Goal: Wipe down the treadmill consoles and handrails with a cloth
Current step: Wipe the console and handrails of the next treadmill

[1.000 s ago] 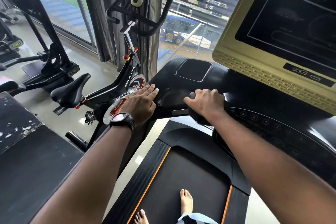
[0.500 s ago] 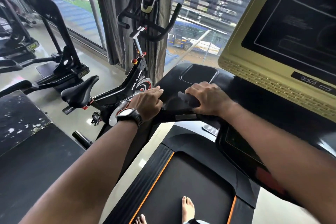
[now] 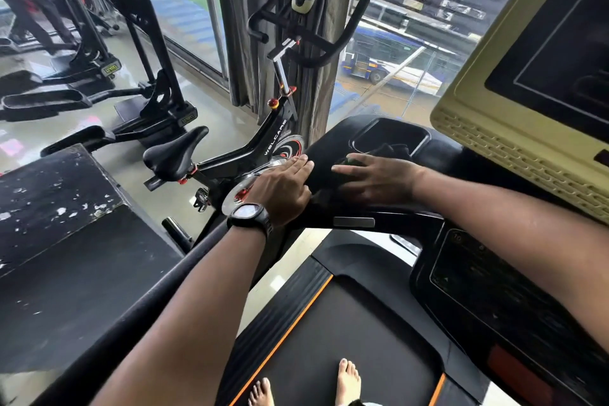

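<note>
I stand barefoot on a black treadmill. Its console wing [image 3: 333, 142] is glossy black, with a recessed tray [image 3: 389, 137]. My right hand [image 3: 372, 178] presses a dark cloth [image 3: 393, 151] flat onto the wing just in front of that tray, fingers stretched out to the left. Most of the cloth is hidden under the palm. Beside it, my left hand [image 3: 283, 188], with a black watch on the wrist, rests flat on the wing's left edge. The left handrail [image 3: 131, 316] runs down under my left forearm.
The yellow-framed screen [image 3: 514, 115] rises at the right above a button panel [image 3: 487, 277]. A black spin bike [image 3: 230, 158] stands close on the left, with more machines [image 3: 138, 76] behind it. A scuffed black block [image 3: 56, 208] sits at the near left. Below lies the belt [image 3: 346, 339].
My right hand has slid from the front grip up onto the console wing, uncurling its fingers to press the cloth flat. My left hand has stayed at the wing's left edge.
</note>
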`<state>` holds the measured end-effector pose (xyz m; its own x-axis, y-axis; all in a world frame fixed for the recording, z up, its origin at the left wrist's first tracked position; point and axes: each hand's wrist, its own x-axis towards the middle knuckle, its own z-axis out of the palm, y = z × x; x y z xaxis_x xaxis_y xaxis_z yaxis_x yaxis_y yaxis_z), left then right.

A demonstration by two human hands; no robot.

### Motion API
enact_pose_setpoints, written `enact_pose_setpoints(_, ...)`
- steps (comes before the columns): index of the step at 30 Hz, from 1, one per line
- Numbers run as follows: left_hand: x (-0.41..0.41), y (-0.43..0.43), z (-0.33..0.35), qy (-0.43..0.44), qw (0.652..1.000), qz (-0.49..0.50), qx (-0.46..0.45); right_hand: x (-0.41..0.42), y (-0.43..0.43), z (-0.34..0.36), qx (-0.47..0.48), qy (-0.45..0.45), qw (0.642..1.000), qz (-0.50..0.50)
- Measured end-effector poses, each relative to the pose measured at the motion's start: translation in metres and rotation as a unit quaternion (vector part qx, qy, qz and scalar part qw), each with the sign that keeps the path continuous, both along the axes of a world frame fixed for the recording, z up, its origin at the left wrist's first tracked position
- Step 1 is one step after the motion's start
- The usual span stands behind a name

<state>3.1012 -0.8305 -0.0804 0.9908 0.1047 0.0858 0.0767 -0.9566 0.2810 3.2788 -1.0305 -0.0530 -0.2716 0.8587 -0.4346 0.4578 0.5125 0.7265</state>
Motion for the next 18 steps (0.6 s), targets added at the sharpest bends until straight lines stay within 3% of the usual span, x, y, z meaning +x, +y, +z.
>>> enact_pose_setpoints(4,0.000,0.001,-0.004,-0.001,1.000,0.005,0.000,0.007,-0.009,-0.016,0.043,-0.049,0.998,-0.003)
enact_pose_setpoints(9,-0.004,0.003,-0.009,0.000,1.000,0.000,0.005,0.004,-0.006,-0.011,-0.071,-0.082,0.994,-0.015)
enact_pose_setpoints(13,-0.006,0.003,-0.009,-0.010,1.000,-0.004,0.001,-0.012,-0.007,0.028,-0.202,-0.021,0.960,-0.191)
enact_pose_setpoints(18,-0.005,0.004,-0.011,-0.021,1.000,-0.004,-0.007,-0.002,-0.036,0.041,-0.208,0.036,0.945,-0.250)
